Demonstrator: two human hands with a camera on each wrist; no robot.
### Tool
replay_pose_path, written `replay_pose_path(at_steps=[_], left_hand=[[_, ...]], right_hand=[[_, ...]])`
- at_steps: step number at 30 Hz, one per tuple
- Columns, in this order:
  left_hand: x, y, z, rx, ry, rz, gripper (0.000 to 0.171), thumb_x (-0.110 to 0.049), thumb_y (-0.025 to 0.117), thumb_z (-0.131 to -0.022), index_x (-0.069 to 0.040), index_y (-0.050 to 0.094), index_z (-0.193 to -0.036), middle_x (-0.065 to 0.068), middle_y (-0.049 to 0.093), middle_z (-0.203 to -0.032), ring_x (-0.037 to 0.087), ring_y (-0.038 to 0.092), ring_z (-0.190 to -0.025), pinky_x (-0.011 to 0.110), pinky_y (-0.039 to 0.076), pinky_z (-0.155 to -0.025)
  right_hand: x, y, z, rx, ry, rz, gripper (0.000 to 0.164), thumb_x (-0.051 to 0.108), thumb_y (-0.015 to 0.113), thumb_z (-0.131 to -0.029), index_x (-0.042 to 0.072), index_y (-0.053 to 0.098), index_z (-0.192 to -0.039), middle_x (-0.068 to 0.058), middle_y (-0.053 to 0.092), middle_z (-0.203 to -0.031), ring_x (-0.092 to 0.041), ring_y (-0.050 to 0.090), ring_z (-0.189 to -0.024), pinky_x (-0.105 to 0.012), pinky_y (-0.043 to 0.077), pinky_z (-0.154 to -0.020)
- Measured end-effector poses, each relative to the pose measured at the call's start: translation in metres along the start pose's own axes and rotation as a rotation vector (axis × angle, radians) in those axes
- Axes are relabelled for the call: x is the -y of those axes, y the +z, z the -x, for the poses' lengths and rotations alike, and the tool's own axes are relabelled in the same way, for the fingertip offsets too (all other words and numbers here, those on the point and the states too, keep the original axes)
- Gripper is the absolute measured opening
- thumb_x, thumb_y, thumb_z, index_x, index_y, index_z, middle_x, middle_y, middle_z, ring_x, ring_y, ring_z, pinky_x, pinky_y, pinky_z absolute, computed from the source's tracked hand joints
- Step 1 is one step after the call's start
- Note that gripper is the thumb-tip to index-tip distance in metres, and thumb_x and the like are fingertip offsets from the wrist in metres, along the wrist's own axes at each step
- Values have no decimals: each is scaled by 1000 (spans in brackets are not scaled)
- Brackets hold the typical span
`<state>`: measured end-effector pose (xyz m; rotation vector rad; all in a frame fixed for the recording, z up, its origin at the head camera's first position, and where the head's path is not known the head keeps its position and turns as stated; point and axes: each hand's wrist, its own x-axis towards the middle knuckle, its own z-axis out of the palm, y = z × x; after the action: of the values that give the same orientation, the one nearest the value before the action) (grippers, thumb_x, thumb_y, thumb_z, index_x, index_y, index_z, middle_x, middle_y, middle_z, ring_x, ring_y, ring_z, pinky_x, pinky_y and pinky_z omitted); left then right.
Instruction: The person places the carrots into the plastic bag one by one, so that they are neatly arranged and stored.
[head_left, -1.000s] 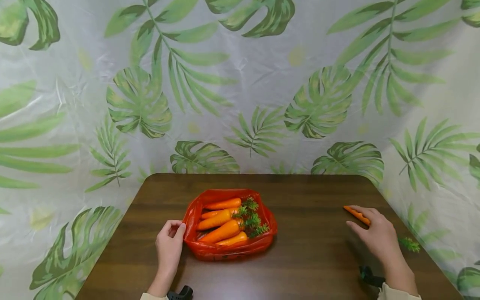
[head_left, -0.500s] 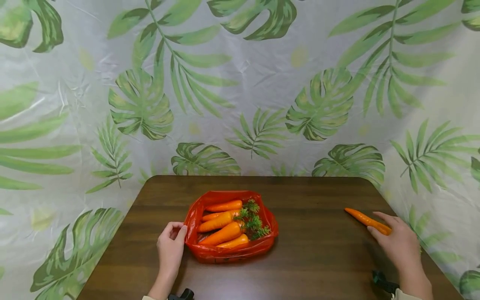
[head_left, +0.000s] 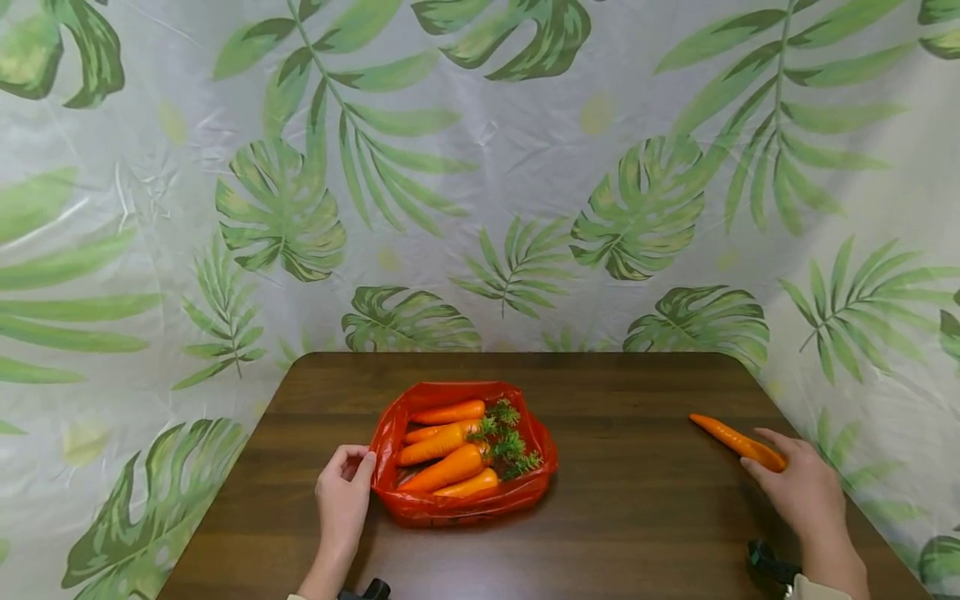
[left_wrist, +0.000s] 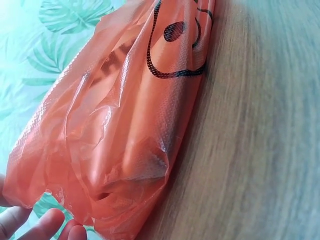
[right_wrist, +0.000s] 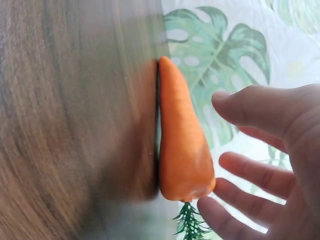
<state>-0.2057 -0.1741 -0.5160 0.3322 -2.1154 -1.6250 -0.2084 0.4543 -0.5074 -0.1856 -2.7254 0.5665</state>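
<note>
A red plastic bag (head_left: 472, 510) lies with its mouth wide, left of the table's middle. Several orange carrots (head_left: 442, 442) with green tops lie inside. My left hand (head_left: 341, 500) pinches the bag's left rim between thumb and fingers; in the left wrist view only its fingertips (left_wrist: 47, 222) show at the rim. On the right side, a single carrot (head_left: 738, 442) lies on the table, thin end pointing far left. Around its thick end is my right hand (head_left: 808, 492), thumb and fingers spread and ungripped. The right wrist view shows the thumb (right_wrist: 240, 105) apart from the carrot.
The dark wooden table (head_left: 622, 517) has rounded far corners. Behind it hangs a pale sheet (head_left: 517, 150) printed with green leaves. The lone carrot's green top (right_wrist: 191, 225) appears in the right wrist view but is hidden in the head view.
My right hand has drawn back from over the lone carrot to its thick end, uncovering more of it. The left hand keeps its pinch on the bag's rim.
</note>
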Motion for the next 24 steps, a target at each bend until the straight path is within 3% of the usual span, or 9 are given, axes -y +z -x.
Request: replay_pose_path(at_steps=[7,16,24], left_hand=[[1,-1,2,-7,10,-18,11,-12,68,-96,-2,70,-98,14,70,-100,27,66,-98,4,44,-79],[3,-1,0,-6,35,-34,11,-14,69,-97,-4,70,-98,13,70,-100,28,67,-100,4,44,-79],[3,0,1,-2,40,-35,11,-13,68,-97,-3,70,-100,14,69,-100,28,65,-98,5,44,-79]], right_hand=[[-6,2,2,63,41,15,62,39,75,-89,4,57,-137,-38,51,-128,-57,50,-105,-67,41,-75],[-7,5,-1,39,19,26,54,22,81,-83,0,62,-128,-35,60,-111,-49,59,-86,-56,44,-64],[-5,6,1,104,55,30,56,23,80,-83,3,61,-131,-35,60,-116,-48,60,-85,-51,44,-56]])
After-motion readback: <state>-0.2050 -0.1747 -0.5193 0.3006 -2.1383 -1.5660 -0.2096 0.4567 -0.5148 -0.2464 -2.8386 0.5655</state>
